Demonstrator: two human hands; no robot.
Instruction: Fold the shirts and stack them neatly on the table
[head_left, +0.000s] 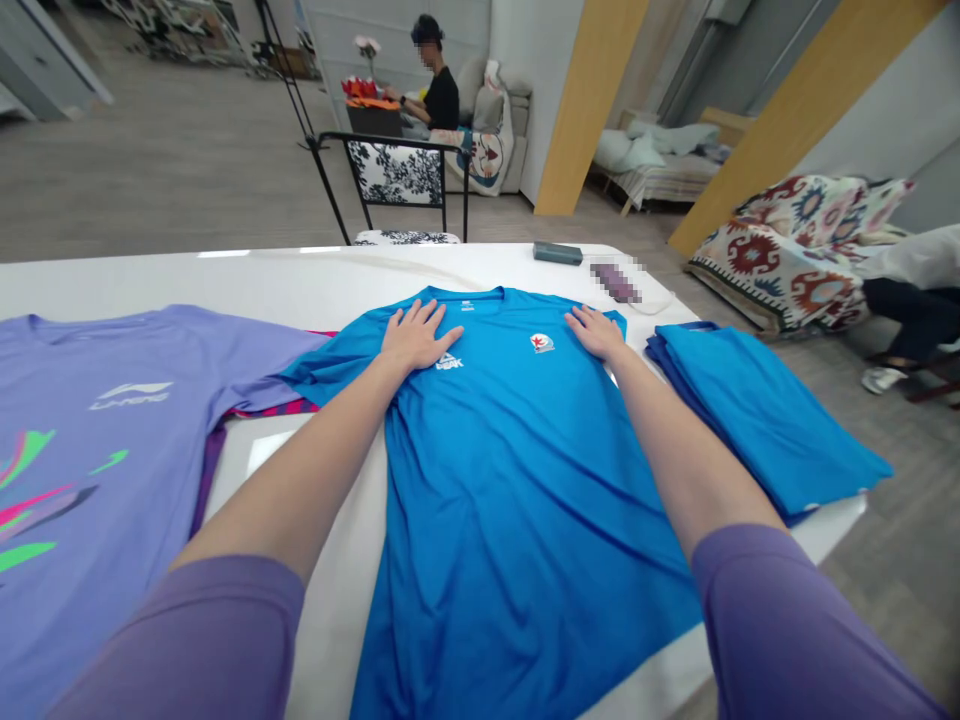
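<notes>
A blue T-shirt (517, 470) lies spread face up on the white table (300, 285), collar at the far side. My left hand (415, 336) rests flat on its left shoulder, fingers stretched out, next to a white printed logo. On the shirt's right shoulder my right hand (596, 332) lies flat too, fingers apart, beside a small red and white badge. Neither hand holds anything.
A purple T-shirt (90, 440) with a coloured print lies at the left. Folded blue garments (757, 415) sit at the right table edge. A dark case (557, 253) lies at the far edge. A chair (397, 180) stands beyond, a person sits further back, and another sits at the right.
</notes>
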